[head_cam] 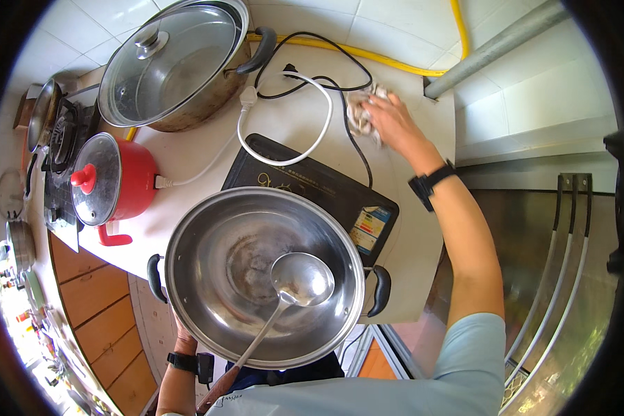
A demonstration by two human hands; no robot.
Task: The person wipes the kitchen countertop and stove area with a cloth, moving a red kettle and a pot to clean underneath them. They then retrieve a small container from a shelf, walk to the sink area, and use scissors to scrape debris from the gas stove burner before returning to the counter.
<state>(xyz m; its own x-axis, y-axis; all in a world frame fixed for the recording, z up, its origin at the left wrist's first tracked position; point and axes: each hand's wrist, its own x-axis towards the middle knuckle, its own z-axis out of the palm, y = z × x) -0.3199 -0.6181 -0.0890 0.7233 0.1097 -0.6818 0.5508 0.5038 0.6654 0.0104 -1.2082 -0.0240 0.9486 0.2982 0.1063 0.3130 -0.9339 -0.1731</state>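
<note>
My right hand (390, 117) presses a crumpled pale cloth (363, 112) onto the white countertop, near the wall. My left hand (183, 335) is at the lower left of a steel wok (213, 239), supporting it from that side; its fingers are hidden behind the wok. Two black side handles stick out from the wok, which overlaps the counter's front edge. A metal ladle (304, 281) lies inside, its wooden handle leaning over the rim towards me. Partly covered by the wok is a black induction cooker (312, 179) with a printed label.
A red electric pot (135, 182) with a glass lid stands left. Behind it is a large lidded steel pot (203, 112). A black cable (351, 132) and a white cord (327, 125) loop across the countertop (416, 249). A grey pipe (494, 49) rises at the back right.
</note>
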